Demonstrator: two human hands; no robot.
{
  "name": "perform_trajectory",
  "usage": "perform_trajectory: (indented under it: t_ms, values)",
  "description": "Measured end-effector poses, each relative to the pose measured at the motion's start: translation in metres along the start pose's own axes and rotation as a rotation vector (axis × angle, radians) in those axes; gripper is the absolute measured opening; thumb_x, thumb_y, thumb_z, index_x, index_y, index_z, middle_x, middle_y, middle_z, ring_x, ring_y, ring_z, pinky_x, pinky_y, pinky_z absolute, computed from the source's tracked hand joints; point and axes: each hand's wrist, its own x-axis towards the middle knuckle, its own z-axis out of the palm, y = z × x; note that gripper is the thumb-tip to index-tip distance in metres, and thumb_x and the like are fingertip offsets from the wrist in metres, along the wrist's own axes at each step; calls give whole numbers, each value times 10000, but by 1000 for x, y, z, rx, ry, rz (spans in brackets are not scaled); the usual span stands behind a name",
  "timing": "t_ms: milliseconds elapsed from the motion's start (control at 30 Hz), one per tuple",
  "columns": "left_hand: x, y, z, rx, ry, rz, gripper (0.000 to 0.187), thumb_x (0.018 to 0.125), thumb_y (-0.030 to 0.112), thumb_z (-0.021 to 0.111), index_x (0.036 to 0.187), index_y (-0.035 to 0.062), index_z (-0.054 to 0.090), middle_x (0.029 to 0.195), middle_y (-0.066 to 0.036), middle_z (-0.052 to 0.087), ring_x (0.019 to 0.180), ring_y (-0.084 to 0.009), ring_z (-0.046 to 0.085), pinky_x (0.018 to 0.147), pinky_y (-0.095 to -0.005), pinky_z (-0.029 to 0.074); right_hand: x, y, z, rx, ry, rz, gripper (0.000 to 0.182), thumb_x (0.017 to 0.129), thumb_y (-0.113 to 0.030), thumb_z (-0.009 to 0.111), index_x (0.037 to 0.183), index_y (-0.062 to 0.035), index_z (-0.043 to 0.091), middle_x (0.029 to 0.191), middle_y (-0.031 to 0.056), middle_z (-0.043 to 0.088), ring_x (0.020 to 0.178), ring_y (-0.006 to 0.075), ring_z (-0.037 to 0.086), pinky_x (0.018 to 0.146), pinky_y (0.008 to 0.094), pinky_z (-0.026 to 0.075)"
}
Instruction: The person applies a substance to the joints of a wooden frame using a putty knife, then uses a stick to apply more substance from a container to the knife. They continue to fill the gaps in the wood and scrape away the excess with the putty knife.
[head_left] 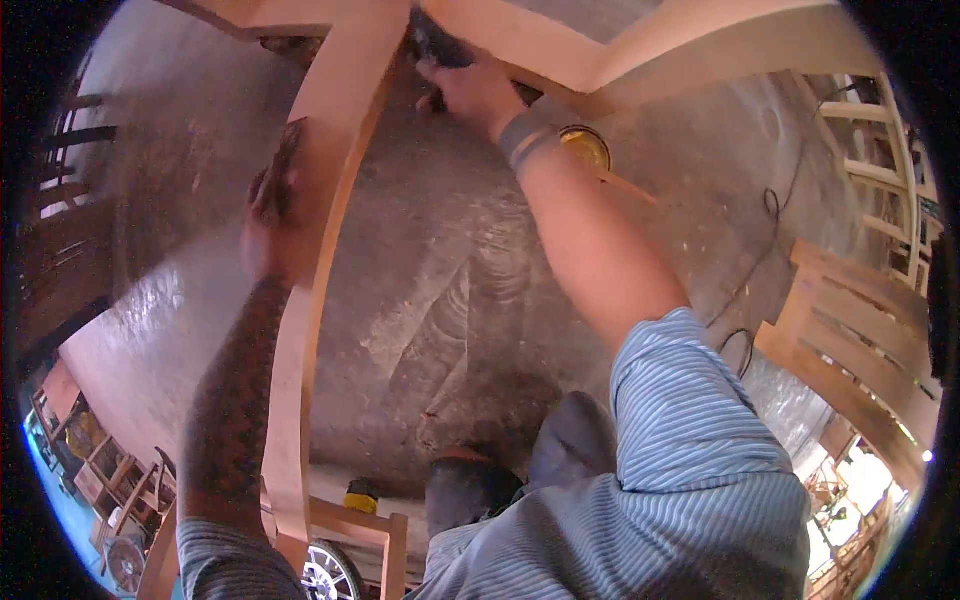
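A long pale wooden beam (298,345) runs up the left of the view and joins a crosswise wooden frame piece (560,45) at the top. My left hand (272,225) is blurred against the beam's left side, its fingers curled around a dark patch I cannot identify. My right hand (478,92) reaches to the joint at the top, its fingers bent and closed at a dark, soft-looking thing (440,45). Shadow and blur hide what that thing is. A grey band (527,135) circles my right wrist.
A round tin with yellow contents (587,150) stands on the concrete floor (480,330) beyond my right forearm. A dark cord (770,250) trails across the floor. Slatted wooden pieces (850,330) lie at the right. Below the beam are a yellow-and-black object (361,497) and a spoked wheel (328,572).
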Motion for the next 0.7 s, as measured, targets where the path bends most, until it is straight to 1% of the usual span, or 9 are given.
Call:
perform_trajectory:
  t_ms: [33,67,100,167,333,467,567,667,700]
  values:
    - [-10,32,-8,-7,-8,-62,431,1074,335,528,1420,83,569,1404,-81,601,1298,-235,549,1094,-376,414,-10,0,9,28,0,-5,409,1023,-297,609,1369,-78,615,1272,168,672,1113,331,654,948,409,525]
    - [-16,52,-11,-16,-16,-124,434,1081,308,538,1435,57,549,1425,-57,589,1322,-187,523,1138,-346,376,-19,0,9,-34,12,42,436,1016,-338,616,1369,-83,622,1328,186,653,1191,349,632,1035,414,493]
    - [-15,47,-12,24,-7,-31,427,1074,343,531,1407,79,576,1382,-84,614,1263,-225,569,1066,-367,423,-28,-8,9,-95,21,89,464,1009,-380,624,1369,-87,629,1384,203,634,1269,367,611,1122,420,461]
    - [-8,33,-16,92,21,105,424,1064,396,523,1362,110,620,1313,-124,655,1170,-282,639,957,-397,494,-38,5,4,-23,-51,88,490,992,-389,651,1365,-72,629,1329,199,667,1211,364,646,1094,417,486]
    - [-14,38,-17,215,123,81,416,1059,419,532,1319,117,652,1255,-141,685,1108,-301,677,909,-398,523,-8,-35,-55,225,93,198,320,1027,-205,627,1286,-18,602,1072,159,735,762,261,747,660,396,634]
    - [-24,77,-21,174,120,0,438,1053,443,542,1284,93,669,1222,-148,702,1103,-312,682,921,-401,521,32,-83,-72,501,207,433,208,1057,-197,575,1131,-28,672,903,144,712,718,280,691,619,464,591]
    - [-23,73,-16,120,127,-40,463,1049,463,541,1266,77,677,1217,-153,708,1116,-325,681,939,-418,516,56,-81,-74,500,170,367,214,1051,-198,591,1105,-11,678,873,136,698,724,269,670,635,440,550]
    - [-20,70,-20,198,107,-2,481,1045,476,544,1274,75,677,1232,-155,705,1135,-333,676,955,-433,510,115,17,-87,-189,164,-19,212,1041,-179,595,1092,2,691,885,134,697,742,271,654,673,433,528]
    - [-20,76,-20,168,121,9,480,1046,474,542,1279,77,676,1236,-157,703,1136,-337,675,954,-434,510,112,12,-86,-178,135,-12,228,1045,-192,588,1123,-2,688,910,150,703,760,278,656,695,441,529]
